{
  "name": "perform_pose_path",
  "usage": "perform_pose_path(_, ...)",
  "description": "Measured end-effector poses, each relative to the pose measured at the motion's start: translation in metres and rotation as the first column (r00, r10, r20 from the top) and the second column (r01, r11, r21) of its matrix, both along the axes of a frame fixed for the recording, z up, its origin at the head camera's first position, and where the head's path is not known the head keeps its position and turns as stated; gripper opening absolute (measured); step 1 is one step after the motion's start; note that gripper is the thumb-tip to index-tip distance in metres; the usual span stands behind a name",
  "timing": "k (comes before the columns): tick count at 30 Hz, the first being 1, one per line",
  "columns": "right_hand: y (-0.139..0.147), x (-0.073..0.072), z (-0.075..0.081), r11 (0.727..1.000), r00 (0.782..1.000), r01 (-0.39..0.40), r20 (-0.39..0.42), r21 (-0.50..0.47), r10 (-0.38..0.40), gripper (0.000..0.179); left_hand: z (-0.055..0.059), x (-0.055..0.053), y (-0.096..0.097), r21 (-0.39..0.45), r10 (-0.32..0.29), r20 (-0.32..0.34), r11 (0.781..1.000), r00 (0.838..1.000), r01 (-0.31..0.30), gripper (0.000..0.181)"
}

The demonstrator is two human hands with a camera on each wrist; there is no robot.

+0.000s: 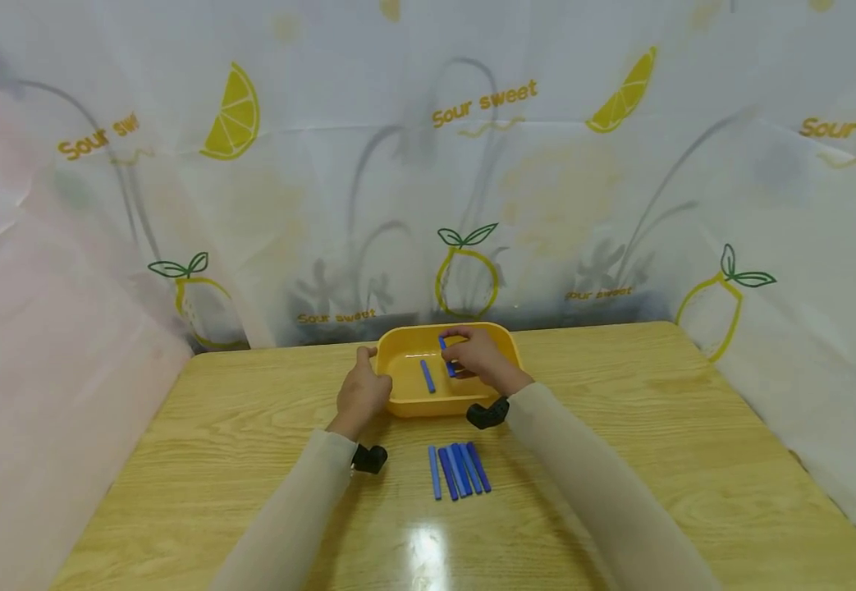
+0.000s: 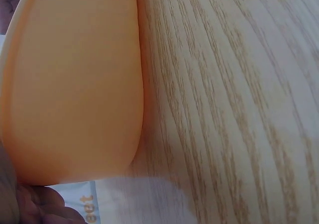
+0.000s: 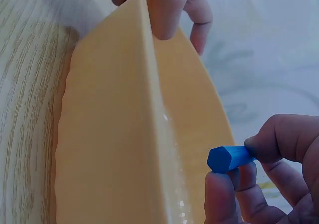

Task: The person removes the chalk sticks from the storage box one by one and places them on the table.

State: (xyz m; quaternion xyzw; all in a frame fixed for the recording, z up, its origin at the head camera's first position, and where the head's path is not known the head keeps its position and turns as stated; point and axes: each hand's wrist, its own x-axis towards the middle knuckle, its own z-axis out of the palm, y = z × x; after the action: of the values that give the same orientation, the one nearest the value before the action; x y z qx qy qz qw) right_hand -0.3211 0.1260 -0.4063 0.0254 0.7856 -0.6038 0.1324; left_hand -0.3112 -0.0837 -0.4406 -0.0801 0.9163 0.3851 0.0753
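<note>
My left hand [image 1: 363, 391] grips the left end of a yellow plastic tray [image 1: 428, 406], its thumb over the rim. In the left wrist view the tray's outer wall [image 2: 75, 84] fills much of the picture, with part of the hand [image 2: 40, 206] at the lower left. Above the tray's right half, my right hand [image 1: 481, 359] pinches a blue hexagonal stick [image 3: 227, 158] between thumb and fingers. Another blue stick [image 1: 428, 376] lies on the tray floor, left of the right hand. Several blue sticks [image 1: 460, 470] in lighter and darker shades lie side by side in front of the tray.
The tray stands near the far edge of a wood-grain table [image 1: 250, 427]. Behind it hangs a pale curtain [image 1: 398, 189] with lemon prints. A black wrist device [image 1: 488, 413] sits at the right cuff and another black device [image 1: 370, 459] at the left.
</note>
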Motion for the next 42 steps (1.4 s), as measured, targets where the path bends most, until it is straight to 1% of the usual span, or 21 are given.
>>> perform_pose_path(4, -0.001, 0.001, 0.003, 1.000, 1.000, -0.001, -0.021, 0.008, 0.001, 0.045, -0.001, 0.001, -0.001, -0.003, 0.002, -0.004, 1.000, 1.000, -0.002, 0.062)
perform_pose_path(10, 0.002, 0.003, 0.007, 1.000, 0.999, 0.015, -0.044, 0.009, -0.015, 0.040, -0.001, 0.002, -0.001, -0.009, -0.011, -0.020, 1.000, 1.000, 0.011, 0.061)
perform_pose_path(17, 0.007, 0.015, 0.021, 1.000, 0.998, 0.025, -0.064, -0.006, -0.025, 0.036, -0.001, 0.002, -0.001, 0.002, -0.005, -0.018, 1.000, 1.000, 0.005, 0.062)
perform_pose_path(23, 0.011, 0.021, 0.029, 1.000, 0.996, 0.020, -0.089, -0.014, -0.022, 0.036, 0.000, 0.000, 0.000, -0.004, -0.004, -0.025, 1.000, 1.000, 0.004, 0.061)
perform_pose_path(28, 0.013, 0.031, 0.032, 0.999, 0.993, -0.024, -0.117, -0.021, 0.021, 0.036, -0.001, 0.001, -0.001, -0.008, 0.001, -0.016, 1.000, 1.000, -0.001, 0.061)
perform_pose_path(33, 0.014, 0.041, 0.037, 0.997, 0.984, -0.080, -0.160, -0.010, 0.077, 0.038, -0.002, -0.001, -0.004, -0.009, 0.005, -0.042, 1.000, 0.999, -0.005, 0.060)
perform_pose_path(37, 0.019, 0.052, 0.040, 0.994, 0.978, -0.103, -0.179, 0.016, 0.105, 0.039, -0.003, -0.003, -0.005, 0.002, -0.010, -0.035, 1.000, 0.999, 0.010, 0.061)
perform_pose_path(42, 0.031, 0.072, 0.037, 0.986, 0.971, -0.140, -0.183, 0.088, 0.154, 0.039, -0.004, -0.003, -0.002, -0.001, -0.017, -0.017, 1.000, 1.000, 0.017, 0.061)
